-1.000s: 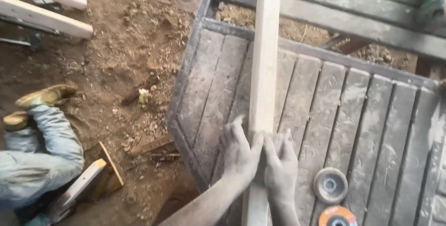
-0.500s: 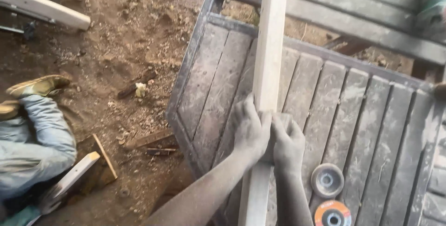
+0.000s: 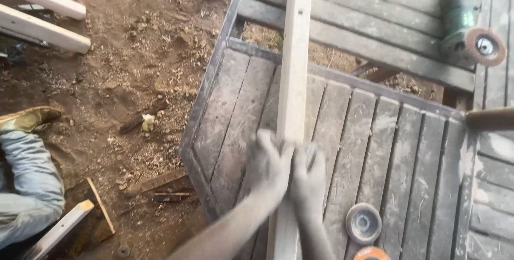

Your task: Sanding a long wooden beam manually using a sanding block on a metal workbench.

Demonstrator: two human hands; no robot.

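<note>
Both hands on the batten (image 3: 293,78), a long pale wood strip running from near my body out across the slatted table (image 3: 369,131) and past its far edge. My left hand (image 3: 267,166) wraps it from the left side, my right hand (image 3: 309,177) presses on from the right, so the two are close together w/ the strip clamped between them. Hands are blurred, so finger detail I can't tell.

What could go wrong, imo:
- Grip is all at the near end. Far end overhangs the gap btw the table and the bench (image 3: 375,19) beyond, so the strip could tip or swing sideways if I ease off.
- A sideways swing to the right heads toward the grinder (image 3: 466,19) lying on the bench, wheel facing out. A knock could roll it off.
- The disc (image 3: 363,222) lies on the slats just beside my right wrist, another orange-rimmed one at the bottom edge. A drag of the arm could sweep either off.
- Someone's leg (image 3: 27,185) in jeans is down on the dirt to the left, well apart from the strip but below table level. Anything falling off that side lands near them.
- Rough dusty wood, bare hands: splinters if it slides through the grip.
</note>
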